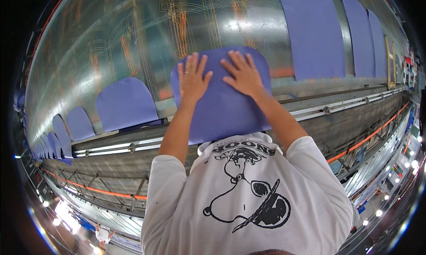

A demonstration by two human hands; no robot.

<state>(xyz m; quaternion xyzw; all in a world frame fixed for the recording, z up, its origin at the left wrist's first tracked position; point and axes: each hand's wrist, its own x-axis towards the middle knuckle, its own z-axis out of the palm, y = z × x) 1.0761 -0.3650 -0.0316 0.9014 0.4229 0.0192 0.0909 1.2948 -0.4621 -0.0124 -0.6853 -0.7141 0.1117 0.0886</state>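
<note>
A purple fabric panel with a rounded far edge lies in front of me, partly on a shiny table. Its near end hangs over the table's front edge, close to my shirt. My left hand rests flat on the panel's far left part, fingers spread. To the right of it, my right hand presses flat on the far right part, its fingers also apart. Neither hand grips anything. Yellow and orange outline marks cover the table beyond the panel.
More purple panels line the table's near edge to the left. Larger ones lie at the right, beside a narrow frame. A metal rail runs along the front edge. Another person is far off at lower left.
</note>
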